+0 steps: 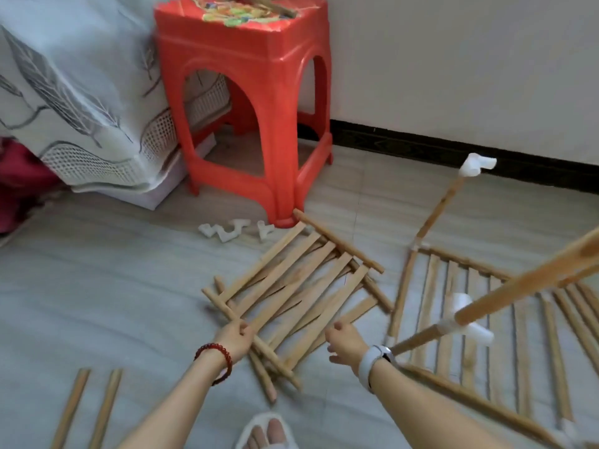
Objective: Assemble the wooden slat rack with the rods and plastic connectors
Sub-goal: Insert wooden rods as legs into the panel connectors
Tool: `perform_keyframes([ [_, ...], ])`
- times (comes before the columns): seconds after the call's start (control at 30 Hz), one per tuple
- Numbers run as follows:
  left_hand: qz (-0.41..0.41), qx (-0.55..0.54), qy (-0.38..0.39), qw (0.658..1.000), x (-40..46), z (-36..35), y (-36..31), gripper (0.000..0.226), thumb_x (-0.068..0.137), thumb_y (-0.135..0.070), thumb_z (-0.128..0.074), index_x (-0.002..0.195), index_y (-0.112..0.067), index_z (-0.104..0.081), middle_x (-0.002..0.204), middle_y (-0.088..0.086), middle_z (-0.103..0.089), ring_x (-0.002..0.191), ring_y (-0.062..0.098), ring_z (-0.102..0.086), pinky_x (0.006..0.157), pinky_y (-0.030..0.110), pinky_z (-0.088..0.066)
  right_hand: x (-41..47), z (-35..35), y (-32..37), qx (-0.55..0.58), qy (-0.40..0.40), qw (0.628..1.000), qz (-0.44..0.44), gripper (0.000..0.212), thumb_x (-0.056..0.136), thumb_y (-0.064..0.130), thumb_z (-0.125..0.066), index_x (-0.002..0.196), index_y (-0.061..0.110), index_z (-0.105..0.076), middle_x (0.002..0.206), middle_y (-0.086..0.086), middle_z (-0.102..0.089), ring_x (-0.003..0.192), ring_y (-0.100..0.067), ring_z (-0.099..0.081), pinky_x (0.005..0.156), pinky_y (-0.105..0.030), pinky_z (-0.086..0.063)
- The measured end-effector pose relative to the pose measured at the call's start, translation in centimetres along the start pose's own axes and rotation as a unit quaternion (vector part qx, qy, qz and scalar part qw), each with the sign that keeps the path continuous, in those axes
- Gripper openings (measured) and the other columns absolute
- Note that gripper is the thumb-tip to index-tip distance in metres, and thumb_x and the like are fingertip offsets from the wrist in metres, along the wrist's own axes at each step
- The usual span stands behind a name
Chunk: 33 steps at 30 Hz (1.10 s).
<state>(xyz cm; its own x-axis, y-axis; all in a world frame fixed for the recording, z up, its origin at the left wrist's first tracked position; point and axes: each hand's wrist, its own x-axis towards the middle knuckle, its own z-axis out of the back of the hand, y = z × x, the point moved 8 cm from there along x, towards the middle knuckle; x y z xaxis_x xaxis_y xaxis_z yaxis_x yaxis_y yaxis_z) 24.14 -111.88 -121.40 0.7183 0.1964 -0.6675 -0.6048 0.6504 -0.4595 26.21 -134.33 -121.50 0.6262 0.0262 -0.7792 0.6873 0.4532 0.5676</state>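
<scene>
The person is crouching or standing over the floor (113,286), reaching down to a loose slat panel (291,286) lying flat between the red plastic stool (246,102) and a part-built frame (486,319); the left hand (234,339) is curling its fingers round the panel's near side rail, probably so that the panel can be lifted or turned toward the frame; the right hand (344,343) is hovering just beside the panel's near corner with fingers loosely bent, gripping nothing that shows. The panel seems to be overlying a second set of slats, as crossed pieces are showing through the gaps; how many layers there are cannot be told. The frame is already carrying upright rods, one capped with a white plastic connector (476,165) and another connector (466,322) joining rods nearer the camera, which suggests the next shelf is meant to go there. Spare connectors (227,231) are lying by the stool's foot, within reach; two loose rods (90,409) are running out of view at the bottom edge. The frame's right side is being cut off, and the clutter on the stool top is too blurred to name.
</scene>
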Motion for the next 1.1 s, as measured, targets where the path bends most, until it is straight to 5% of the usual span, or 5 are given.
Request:
perform_keyframes([
  [0.2,0.030,-0.060,-0.102,0.993,6.0,-0.7,2.4,0.055,0.092,-0.021,-0.052,0.142,-0.012,-0.031,0.136,0.016,-0.026,0.121,0.036,-0.042,0.106,0.031,-0.032,8.0,-2.5,-1.7,0.162,-0.088,0.979,-0.084,0.025,0.092,0.016,-0.050,0.109,-0.002,-0.051,0.099,-0.018,-0.060,0.097,-0.036,-0.059,0.089,-0.046,-0.051],
  [0.5,0.073,-0.270,-0.209,0.937,5.8,0.7,2.4,0.074,0.084,-0.001,-0.060,0.146,-0.013,-0.021,0.143,0.013,-0.021,0.127,0.031,-0.039,0.107,0.031,-0.032,7.8,-3.3,0.2,0.292,-0.101,0.949,-0.065,0.008,0.101,0.009,-0.034,0.109,0.007,-0.034,0.078,-0.016,-0.059,0.064,-0.026,-0.062,0.069,-0.042,-0.055],
  [0.73,0.169,-0.678,-0.041,0.714,3.1,-0.1,2.3,0.023,0.094,-0.007,-0.045,0.114,-0.008,-0.058,0.119,0.011,-0.058,0.091,0.022,-0.059,0.065,0.032,-0.051,0.8,0.1,6.2,0.322,-0.084,0.942,0.044,0.011,0.101,0.009,-0.035,0.112,0.008,-0.036,0.083,-0.020,-0.058,0.067,-0.027,-0.062,0.059,-0.036,-0.057],
  [0.83,0.131,-0.705,-0.035,0.696,0.7,2.8,-0.3,0.039,0.099,-0.010,-0.037,0.137,-0.005,-0.043,0.130,0.010,-0.053,0.118,0.024,-0.053,0.085,0.027,-0.041,-3.1,2.0,10.1,0.321,-0.073,0.938,0.104,0.012,0.101,0.009,-0.034,0.113,0.006,-0.037,0.084,-0.018,-0.058,0.069,-0.026,-0.063,0.070,-0.039,-0.057],
  [1.1,0.036,-0.754,-0.020,0.655,-9.0,10.2,-9.0,0.027,0.096,-0.014,-0.051,0.122,-0.014,-0.046,0.096,0.006,-0.052,0.086,0.025,-0.054,0.080,0.043,-0.044,-16.8,6.0,20.1,0.285,-0.090,0.914,0.275,0.008,0.101,0.011,-0.034,0.101,0.012,-0.041,0.077,-0.011,-0.057,0.065,-0.023,-0.061,0.057,-0.031,-0.055],
])
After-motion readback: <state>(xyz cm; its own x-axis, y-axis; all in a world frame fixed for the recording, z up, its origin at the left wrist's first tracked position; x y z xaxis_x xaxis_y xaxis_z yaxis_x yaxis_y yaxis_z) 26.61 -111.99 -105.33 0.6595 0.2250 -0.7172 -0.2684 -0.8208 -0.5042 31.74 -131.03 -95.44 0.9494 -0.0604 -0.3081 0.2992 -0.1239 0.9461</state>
